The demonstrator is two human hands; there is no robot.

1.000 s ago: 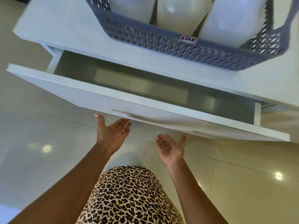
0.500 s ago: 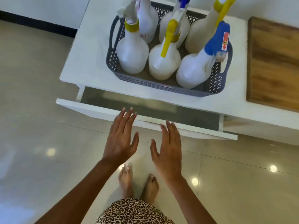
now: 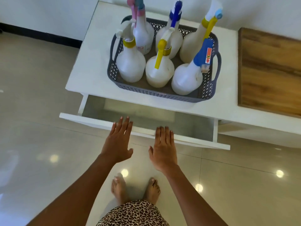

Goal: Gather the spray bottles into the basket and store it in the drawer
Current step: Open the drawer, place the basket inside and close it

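Both hands are flat, palms down, fingers extended and empty. The left hand [image 3: 118, 141] has its fingertips over the front panel of the drawer [image 3: 143, 132]; the right hand [image 3: 163, 147] sits just beside it, its fingertips at the same panel edge. Whether either hand touches the panel cannot be determined from this view. Neither hand grips anything. The drawer is pulled out from under the white cabinet top [image 3: 91, 62], and its grey interior shows nothing inside, which provides a clear bay for storage. The basket [image 3: 146, 92], a grey lattice type with a loop handle at each end, stands on the cabinet top directly above the open drawer, near the front edge; this position keeps the transfer path short. Six spray bottles [image 3: 130, 66] stand upright inside the basket in two rows of three, triggers up, so the gathering step appears complete. A wooden board [image 3: 268, 70] lies on the top surface to the right, apart from the basket. The likely next step is to raise both hands to the basket handles and lower the basket into the drawer; the tall trigger heads may limit closing clearance.
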